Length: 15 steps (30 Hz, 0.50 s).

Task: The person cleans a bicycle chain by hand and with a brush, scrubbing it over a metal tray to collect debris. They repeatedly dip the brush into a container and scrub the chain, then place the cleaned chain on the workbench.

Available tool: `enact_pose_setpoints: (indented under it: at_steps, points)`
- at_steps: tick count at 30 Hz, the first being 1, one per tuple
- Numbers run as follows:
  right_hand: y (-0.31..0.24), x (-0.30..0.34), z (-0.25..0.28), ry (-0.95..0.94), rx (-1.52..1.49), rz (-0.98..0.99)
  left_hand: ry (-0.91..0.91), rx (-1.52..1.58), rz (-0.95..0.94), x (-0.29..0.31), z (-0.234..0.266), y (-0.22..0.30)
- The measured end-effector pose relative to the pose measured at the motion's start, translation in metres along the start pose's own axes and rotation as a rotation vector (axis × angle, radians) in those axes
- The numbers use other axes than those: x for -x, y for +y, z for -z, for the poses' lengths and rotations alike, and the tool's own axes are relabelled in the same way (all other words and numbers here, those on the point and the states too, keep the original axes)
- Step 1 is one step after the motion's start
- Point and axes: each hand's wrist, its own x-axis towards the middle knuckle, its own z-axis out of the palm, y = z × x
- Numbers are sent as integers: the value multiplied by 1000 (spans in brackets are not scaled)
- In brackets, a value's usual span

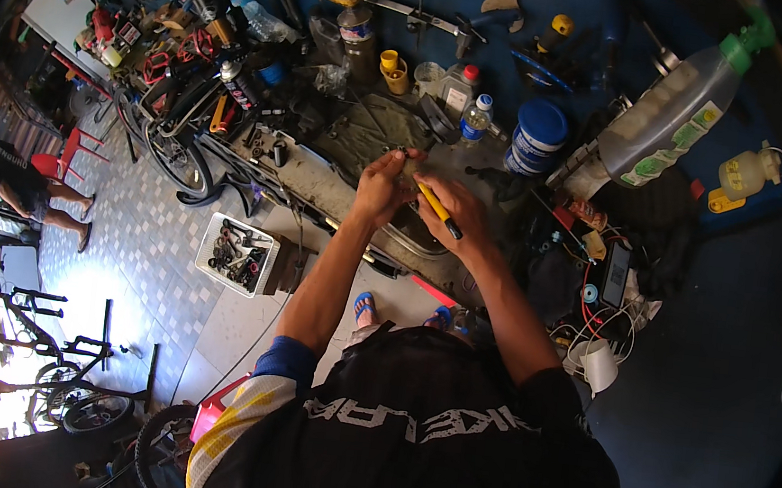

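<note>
The tool (438,212) is in your right hand (470,222), grasped along its slim yellow barrel; its black end points back toward you, and it slants above the bench (308,171). Just left of the tool, your left hand (382,188) pinches a small piece (401,153), dark and too small to make out. Beyond the tool stands a bottle (475,120) with a blue cap and clear liquid; behind that, a grey bottle (458,87) with a red cap. Right of the tool and farther off is a blue tub (537,137), lidded, its contents hidden; past it leans a jug (668,121) with a green cap. Left of the tool and nearer you, a white basket (208,244) holds loose metal parts (239,253).
</note>
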Motion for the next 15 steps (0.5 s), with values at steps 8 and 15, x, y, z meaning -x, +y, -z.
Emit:
enact_pose_setpoints:
  at_steps: [8, 15]
  points:
    - [6, 12, -9, 35, -79, 17, 50, 15, -19, 5, -8, 8]
    - [21, 47, -10, -146, 35, -188, 120, -26, -13, 4, -14, 19]
